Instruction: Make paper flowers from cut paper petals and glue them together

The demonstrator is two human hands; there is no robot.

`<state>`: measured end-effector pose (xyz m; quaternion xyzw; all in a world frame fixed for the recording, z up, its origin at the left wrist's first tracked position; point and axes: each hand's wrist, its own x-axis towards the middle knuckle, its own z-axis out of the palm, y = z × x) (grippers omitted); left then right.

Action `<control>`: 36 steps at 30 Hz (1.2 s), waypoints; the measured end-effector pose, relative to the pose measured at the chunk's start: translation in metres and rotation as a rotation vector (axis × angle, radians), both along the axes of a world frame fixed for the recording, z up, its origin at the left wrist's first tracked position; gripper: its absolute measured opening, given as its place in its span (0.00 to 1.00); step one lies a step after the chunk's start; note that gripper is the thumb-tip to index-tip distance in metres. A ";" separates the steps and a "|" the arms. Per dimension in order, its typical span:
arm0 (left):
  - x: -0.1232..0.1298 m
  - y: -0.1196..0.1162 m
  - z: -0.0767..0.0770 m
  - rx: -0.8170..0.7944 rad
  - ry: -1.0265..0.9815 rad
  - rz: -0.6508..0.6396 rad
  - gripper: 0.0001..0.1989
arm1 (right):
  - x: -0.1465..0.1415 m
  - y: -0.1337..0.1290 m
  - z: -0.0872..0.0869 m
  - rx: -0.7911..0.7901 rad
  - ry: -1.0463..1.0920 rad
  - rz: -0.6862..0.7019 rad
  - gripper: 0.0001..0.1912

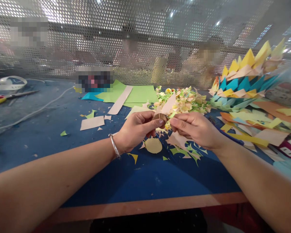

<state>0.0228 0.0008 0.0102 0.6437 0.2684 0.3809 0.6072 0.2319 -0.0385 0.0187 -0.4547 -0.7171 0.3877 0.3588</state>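
My left hand (143, 126) pinches a small brown round piece (160, 119) between thumb and fingers. Opposite it, my right hand (194, 127) is closed, its thumb pressed to the fingertips. A thin dark piece (168, 118) shows at those fingertips, touching or close to the brown piece; its kind is too small to tell. Behind the hands a pale pink paper strip (169, 104) slants upward. Just below them a cream paper oval (153, 145) lies among green and pink paper scraps (188, 150).
Green sheets (140, 94) and a heap of small folded paper pieces (184, 102) lie behind. At right stands a tiered paper construction (247, 81) beside paper strips (257, 129). Scissors (5, 98), a white strap (12, 83) and a cable (43, 108) are left. Perforated metal (145, 64) borders the table.
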 end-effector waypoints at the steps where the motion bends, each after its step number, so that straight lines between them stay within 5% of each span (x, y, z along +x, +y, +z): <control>1: 0.000 0.000 0.000 0.000 0.004 -0.001 0.08 | 0.000 0.000 0.000 -0.003 0.006 0.001 0.23; 36: -0.003 0.003 -0.001 0.049 0.066 -0.043 0.07 | 0.002 0.001 0.004 0.004 -0.080 -0.014 0.27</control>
